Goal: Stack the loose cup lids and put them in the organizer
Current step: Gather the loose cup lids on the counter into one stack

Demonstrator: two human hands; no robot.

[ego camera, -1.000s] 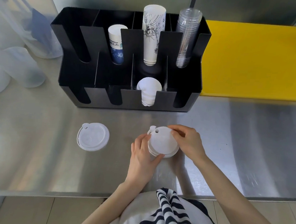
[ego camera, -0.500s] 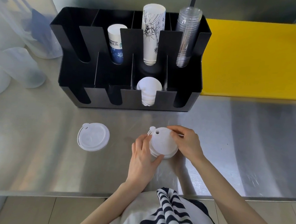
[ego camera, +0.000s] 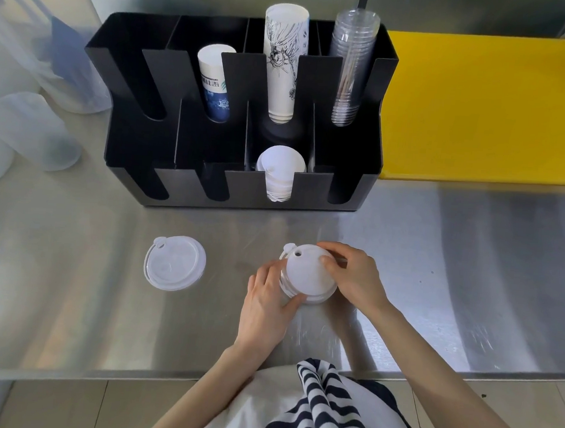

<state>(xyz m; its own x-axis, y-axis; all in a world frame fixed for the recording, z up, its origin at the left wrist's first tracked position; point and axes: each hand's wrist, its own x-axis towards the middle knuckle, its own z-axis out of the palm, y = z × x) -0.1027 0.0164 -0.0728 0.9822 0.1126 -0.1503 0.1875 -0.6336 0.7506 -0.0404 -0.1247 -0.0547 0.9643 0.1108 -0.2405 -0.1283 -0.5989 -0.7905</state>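
Left, a loose lid [ego camera: 174,262] lies apart from the organizer [ego camera: 242,191].

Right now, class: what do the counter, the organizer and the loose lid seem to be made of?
Counter: likely stainless steel, brushed; it shows streaky, blurred reflections.
Organizer: black, matte sheet, probably plastic or acrylic; thin flat panels, faint sheen.
Loose lid: thin translucent white plastic; the counter's grey shows faintly through.

one loose lid [ego camera: 174,262], one held lid stack [ego camera: 305,275], one organizer [ego camera: 242,191], three cup stacks [ego camera: 284,63].
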